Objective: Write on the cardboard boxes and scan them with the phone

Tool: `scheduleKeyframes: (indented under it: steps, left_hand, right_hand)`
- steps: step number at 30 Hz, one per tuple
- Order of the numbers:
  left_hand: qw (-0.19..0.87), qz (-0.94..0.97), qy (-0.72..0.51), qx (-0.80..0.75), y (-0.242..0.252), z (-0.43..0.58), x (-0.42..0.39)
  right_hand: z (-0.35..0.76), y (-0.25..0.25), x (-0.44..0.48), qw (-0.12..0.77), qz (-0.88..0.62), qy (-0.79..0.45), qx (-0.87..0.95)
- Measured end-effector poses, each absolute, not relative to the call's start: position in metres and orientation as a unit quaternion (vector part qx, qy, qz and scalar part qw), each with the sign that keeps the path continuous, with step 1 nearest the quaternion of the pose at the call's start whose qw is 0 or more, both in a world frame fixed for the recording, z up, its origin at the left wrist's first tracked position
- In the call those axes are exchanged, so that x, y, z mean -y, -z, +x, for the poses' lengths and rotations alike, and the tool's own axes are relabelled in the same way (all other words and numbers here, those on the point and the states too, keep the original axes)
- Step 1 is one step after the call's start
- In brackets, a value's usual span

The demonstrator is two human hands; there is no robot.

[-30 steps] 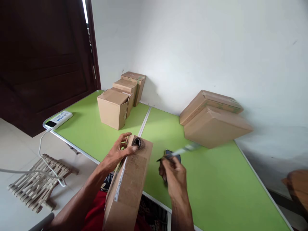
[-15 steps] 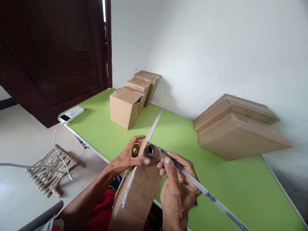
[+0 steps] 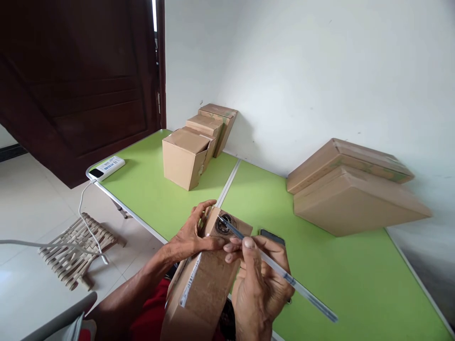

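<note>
A long brown cardboard box [image 3: 208, 284] stands tilted in front of me, its end facing up. My left hand [image 3: 188, 240] grips the box near that end, thumb across the front and fingers on the far left side. On the end is a thick, dark, scribbled-looking ring [image 3: 224, 224]; I cannot tell whether its middle is a hole. My right hand [image 3: 261, 279] pinches a pen [image 3: 308, 295] with a clear barrel and dark grip. The pen's tip touches or nearly touches the ring's upper left edge.
The green folding table [image 3: 330, 274] carries several cardboard boxes [image 3: 181, 158] at the back left and two stacked boxes [image 3: 351, 203] at the right. A dark phone-like object [image 3: 273, 234] lies behind my right hand. A white device [image 3: 106, 169] with a cable sits by the left edge; a woven stool [image 3: 76, 248] stands below.
My right hand has moved the pen leftward, from the right of the ring to its upper left edge, uncovering the dark phone-like object. My left hand still grips the box.
</note>
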State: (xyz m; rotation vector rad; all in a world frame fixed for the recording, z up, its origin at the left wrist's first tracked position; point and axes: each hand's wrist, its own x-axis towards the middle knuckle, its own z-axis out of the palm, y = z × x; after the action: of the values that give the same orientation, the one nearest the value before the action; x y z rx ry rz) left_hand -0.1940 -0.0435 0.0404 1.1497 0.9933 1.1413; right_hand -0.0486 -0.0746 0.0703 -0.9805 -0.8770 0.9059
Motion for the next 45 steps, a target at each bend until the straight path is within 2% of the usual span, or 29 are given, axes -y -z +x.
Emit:
scheduleKeyframes:
  steps: [18, 26, 34, 36, 38, 40, 42, 45]
  left_hand:
    - [0.587, 0.476, -0.483, -0.443, -0.044, -0.192, 0.043]
    - [0.604, 0.471, -0.482, -0.425, -0.043, -0.194, 0.043]
    - [0.602, 0.471, -0.49, -0.419, -0.041, -0.197, 0.043]
    - [0.609, 0.464, -0.49, -0.417, -0.039, -0.201, 0.044]
    - [0.619, 0.446, -0.494, -0.417, -0.035, -0.205, 0.045]
    - [0.626, 0.428, -0.5, -0.42, -0.031, -0.208, 0.046]
    - [0.633, 0.415, -0.498, -0.425, -0.028, -0.211, 0.047]
    - [0.637, 0.406, -0.486, -0.44, -0.027, -0.215, 0.05]
  right_hand:
    - [-0.036, -0.063, 0.076, 0.682, -0.437, -0.423, 0.407]
    - [-0.031, -0.07, 0.073, 0.722, -0.482, -0.345, 0.357]
    - [-0.023, -0.08, 0.032, 0.735, -0.417, -0.387, 0.368]
    - [-0.011, -0.079, 0.013, 0.734, -0.44, -0.369, 0.363]
    - [0.001, -0.073, -0.005, 0.632, -0.563, -0.309, 0.433]
    - [0.008, -0.063, -0.019, 0.431, -0.689, -0.247, 0.528]
    - [0.006, -0.053, -0.027, 0.255, -0.739, -0.218, 0.584]
    - [-0.01, -0.039, -0.03, 0.152, -0.751, -0.216, 0.604]
